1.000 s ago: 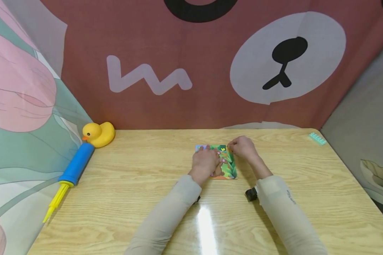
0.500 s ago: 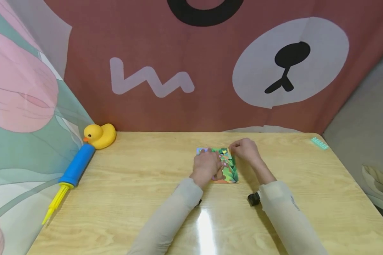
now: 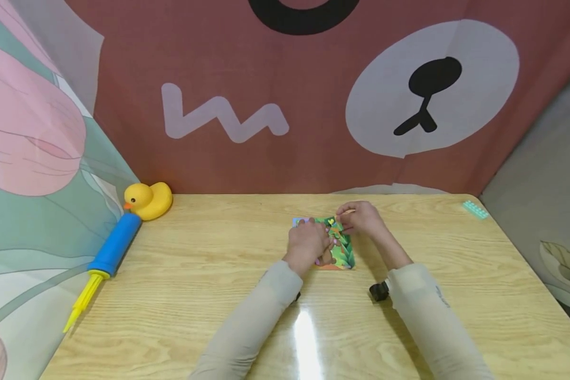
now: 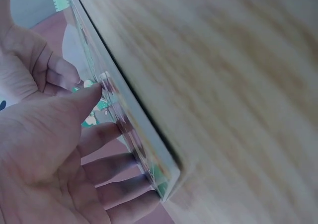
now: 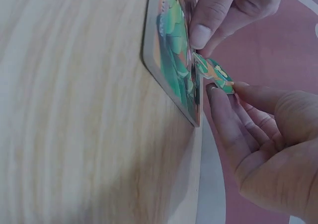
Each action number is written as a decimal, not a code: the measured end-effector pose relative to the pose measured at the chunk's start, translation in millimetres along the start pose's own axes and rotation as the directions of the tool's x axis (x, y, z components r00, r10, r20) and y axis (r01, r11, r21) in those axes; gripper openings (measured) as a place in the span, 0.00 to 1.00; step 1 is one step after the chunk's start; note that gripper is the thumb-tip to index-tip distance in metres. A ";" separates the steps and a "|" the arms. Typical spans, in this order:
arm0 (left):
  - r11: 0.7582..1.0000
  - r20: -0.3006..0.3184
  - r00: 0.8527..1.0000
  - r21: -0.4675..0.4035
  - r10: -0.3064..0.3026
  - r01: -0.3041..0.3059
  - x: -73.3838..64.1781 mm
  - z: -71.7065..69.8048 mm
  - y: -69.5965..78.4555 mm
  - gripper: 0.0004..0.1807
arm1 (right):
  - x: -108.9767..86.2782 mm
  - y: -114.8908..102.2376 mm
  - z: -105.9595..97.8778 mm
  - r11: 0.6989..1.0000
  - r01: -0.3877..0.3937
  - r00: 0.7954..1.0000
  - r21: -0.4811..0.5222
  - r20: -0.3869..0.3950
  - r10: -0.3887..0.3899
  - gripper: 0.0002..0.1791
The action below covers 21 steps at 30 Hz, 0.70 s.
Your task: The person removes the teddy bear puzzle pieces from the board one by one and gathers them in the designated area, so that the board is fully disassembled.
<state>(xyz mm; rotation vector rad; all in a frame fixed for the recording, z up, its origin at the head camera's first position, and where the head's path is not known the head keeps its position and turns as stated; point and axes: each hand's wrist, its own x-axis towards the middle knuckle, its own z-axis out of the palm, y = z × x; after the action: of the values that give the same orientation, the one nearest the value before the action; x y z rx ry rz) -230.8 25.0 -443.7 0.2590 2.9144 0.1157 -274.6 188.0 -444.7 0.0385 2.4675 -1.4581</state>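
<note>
Several left fingers (image 4: 110, 168) straight against a picture board (image 5: 175, 42), right fingers (image 5: 258, 98) apparently pinching a piece (image 5: 216, 73)

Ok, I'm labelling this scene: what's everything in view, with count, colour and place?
table: one, light wood, centre
board: one, mostly green, on table
loose piece: one, green and orange, tilted at board
duck: one, yellow, far left corner
pump: one, blue and yellow, left edge
brick: one, turquoise, far right corner
bear cloth: one, red-brown, behind
patterned cloth: one, pink, green, white, left
side panel: one, grey, right
device: one clear, black, right wrist
sleeves: two, pale, forearms
left hand: one, bare, on board
right hand: one, bare, pinching loose piece
</note>
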 end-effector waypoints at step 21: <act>0.999 0.057 0.998 0.044 0.020 -0.022 0.4 -1.3 -0.6 0.28 | -11.1 32.9 -51.3 0.991 -0.050 0.999 0.121 0.011 0.049 0.22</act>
<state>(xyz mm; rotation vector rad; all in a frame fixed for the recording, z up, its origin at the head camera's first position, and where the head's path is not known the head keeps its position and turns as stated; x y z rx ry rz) -231.6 24.4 -442.6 0.2955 2.8614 0.0455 -270.0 249.7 -446.8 0.1172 2.3513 -1.5817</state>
